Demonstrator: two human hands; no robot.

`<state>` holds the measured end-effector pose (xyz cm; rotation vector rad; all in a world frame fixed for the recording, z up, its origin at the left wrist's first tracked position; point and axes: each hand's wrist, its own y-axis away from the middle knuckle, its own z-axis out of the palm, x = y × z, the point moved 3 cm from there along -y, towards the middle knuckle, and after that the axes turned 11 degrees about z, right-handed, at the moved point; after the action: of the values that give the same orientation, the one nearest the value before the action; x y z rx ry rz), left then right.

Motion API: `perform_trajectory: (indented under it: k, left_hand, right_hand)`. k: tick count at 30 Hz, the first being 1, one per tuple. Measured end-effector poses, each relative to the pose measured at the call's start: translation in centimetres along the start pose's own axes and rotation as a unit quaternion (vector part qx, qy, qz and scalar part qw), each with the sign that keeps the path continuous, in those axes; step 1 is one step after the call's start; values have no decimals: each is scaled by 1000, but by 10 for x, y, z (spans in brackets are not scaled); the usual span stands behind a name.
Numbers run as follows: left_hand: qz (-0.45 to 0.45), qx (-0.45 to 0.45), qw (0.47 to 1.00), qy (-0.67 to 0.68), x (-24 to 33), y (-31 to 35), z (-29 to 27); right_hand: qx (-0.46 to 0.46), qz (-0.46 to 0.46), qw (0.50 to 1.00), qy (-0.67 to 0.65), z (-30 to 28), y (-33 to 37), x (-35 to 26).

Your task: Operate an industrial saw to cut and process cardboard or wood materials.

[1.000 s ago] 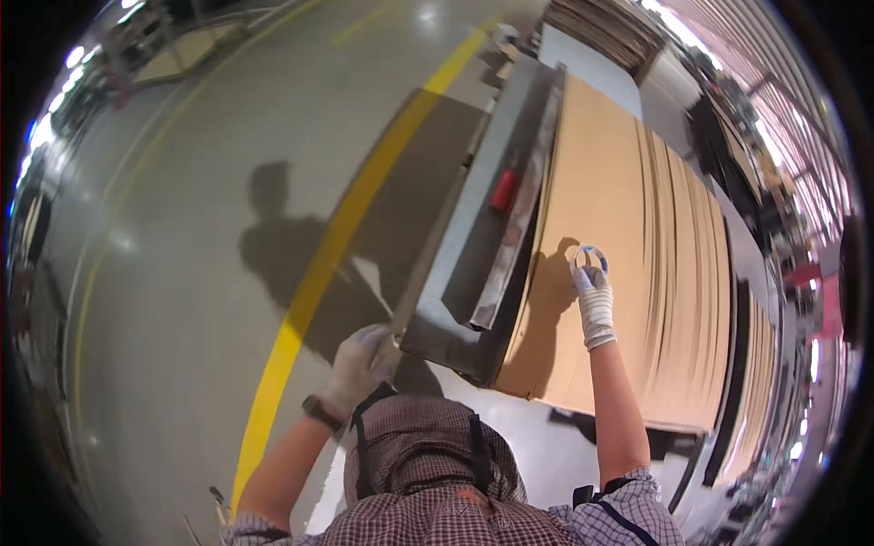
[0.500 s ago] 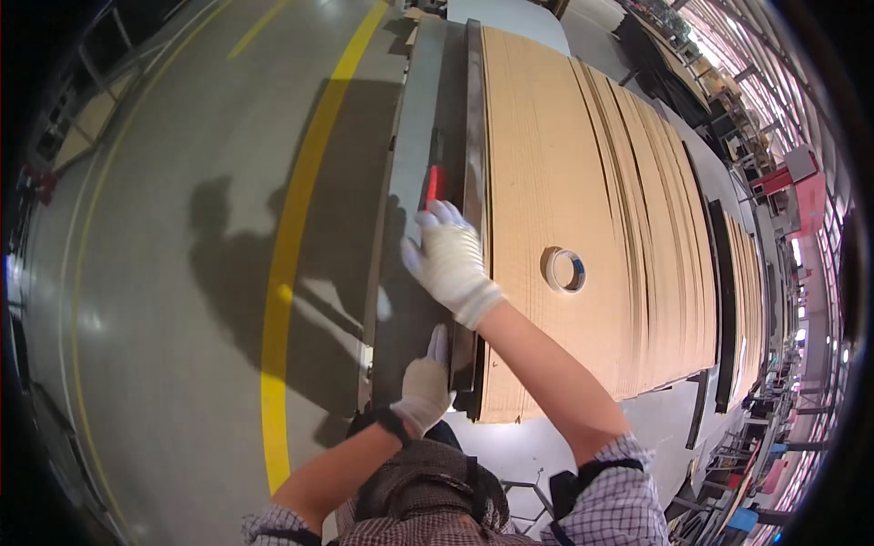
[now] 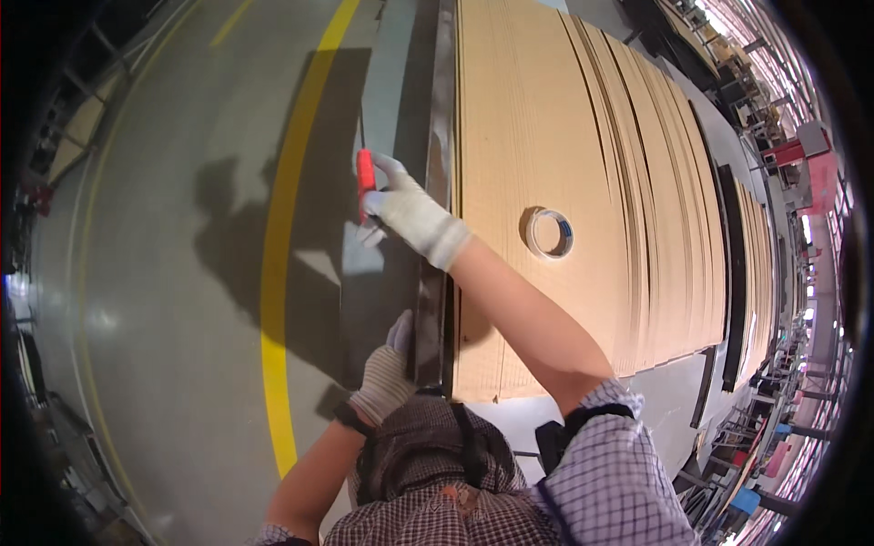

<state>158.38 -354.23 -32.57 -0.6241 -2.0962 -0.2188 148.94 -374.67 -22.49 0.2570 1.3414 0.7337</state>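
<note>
In my gloved right hand (image 3: 405,209) is a red-handled tool (image 3: 366,173) with a long, thin dark blade pointing away from me; its exact kind is unclear. The fingers are closed round the handle, above the outer left edge of a long grey panel (image 3: 393,91). Closer to my body, my gloved left hand (image 3: 382,378) lies against the panel's near end, its visible fingers stretched out beside a dark metal bar (image 3: 432,227). That bar runs lengthwise between the panel and a stack of cardboard sheets (image 3: 510,136).
A roll of tape (image 3: 550,234) lies on the cardboard. Farther right stands another stack of sheets (image 3: 751,273) behind a dark upright edge. To the left, the grey floor (image 3: 173,318) carries a yellow line (image 3: 275,300) and a shadow of a person.
My right hand has moved left with the red-handled tool, from over the panel beside the bar to its outer edge. The blade now looks thinner. My left hand stays near the panel's close end.
</note>
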Motion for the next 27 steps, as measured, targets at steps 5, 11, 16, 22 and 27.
perform_trajectory:
  k: [5, 11, 16, 22, 27]
  left_hand:
    - [-135, -77, 987, -50, 11, -35, -12]
    - [-144, -64, 983, -94, 5, -66, -8]
    - [64, -30, 967, -243, 38, -53, -33]
    - [181, -42, 932, -313, 116, -80, -35]
    - [176, -176, 880, -404, 117, -119, -27]
  right_hand:
    - [7, -113, 976, -187, -71, 132, 35]
    - [146, -120, 965, -180, -132, 212, 76]
    - [180, -28, 979, -97, -131, 262, 123]
    - [227, -42, 973, -18, -102, 310, 197]
    - [270, -9, 955, 125, -71, 346, 209]
